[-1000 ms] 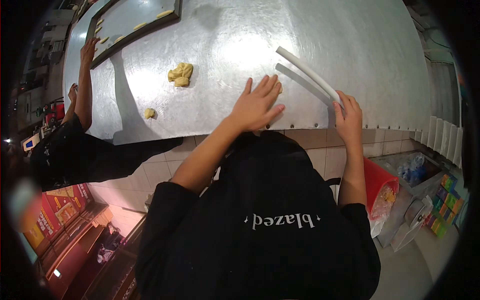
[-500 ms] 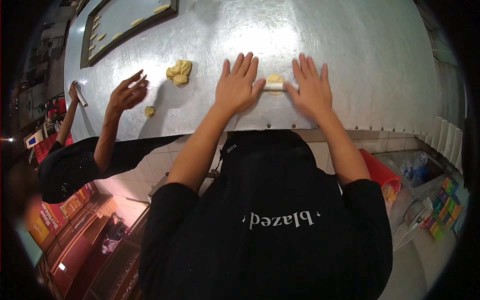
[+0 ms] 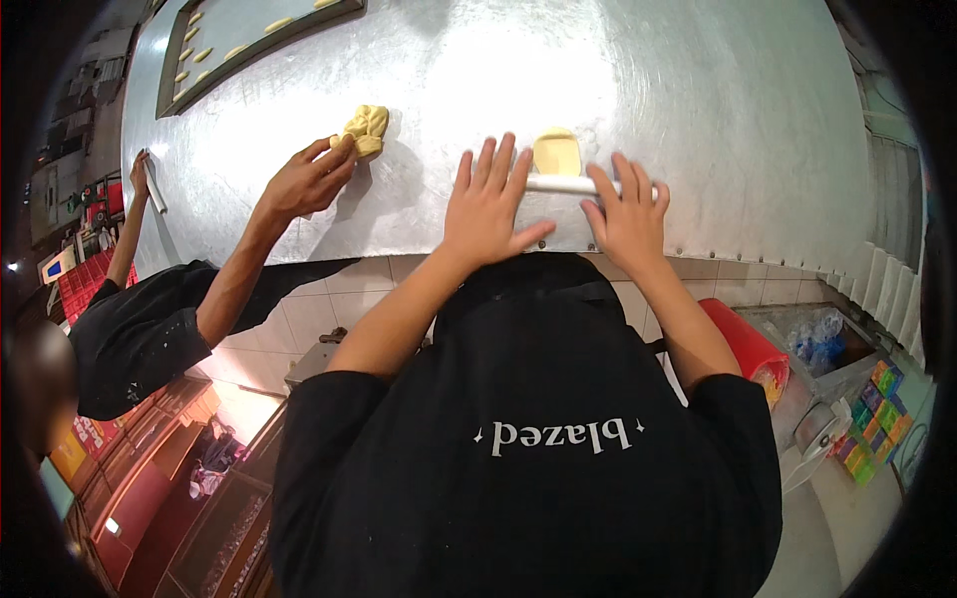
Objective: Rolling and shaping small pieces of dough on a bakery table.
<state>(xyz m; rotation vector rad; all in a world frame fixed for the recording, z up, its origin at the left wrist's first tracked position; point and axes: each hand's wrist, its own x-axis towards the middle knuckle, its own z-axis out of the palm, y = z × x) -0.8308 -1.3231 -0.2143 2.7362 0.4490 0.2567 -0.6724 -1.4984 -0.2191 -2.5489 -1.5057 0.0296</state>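
A white rolling pin (image 3: 560, 184) lies crosswise just in front of a flattened, pale yellow piece of dough (image 3: 556, 148) on the metal table. My left hand (image 3: 482, 204) rests over the pin's left end, its fingers stretched out and spread, hiding that end. My right hand (image 3: 626, 214) is on the right part of the pin with fingers apart, palm down and slightly bent. Neither hand has its fingers wrapped round the pin.
The metal table (image 3: 758, 120) holds a tray (image 3: 214, 84) of small dough pieces at back left. A co-worker's hand (image 3: 313, 174) touches a dough lump (image 3: 367, 127); their other hand (image 3: 141, 171) holds a white rod (image 3: 156, 192). A red bin (image 3: 726, 329) stands below right.
The rolling pin swung down crosswise under both hands, then moved toward me. The dough has flattened and spread longer. The co-worker's nearer hand reached rightward to the large lump.
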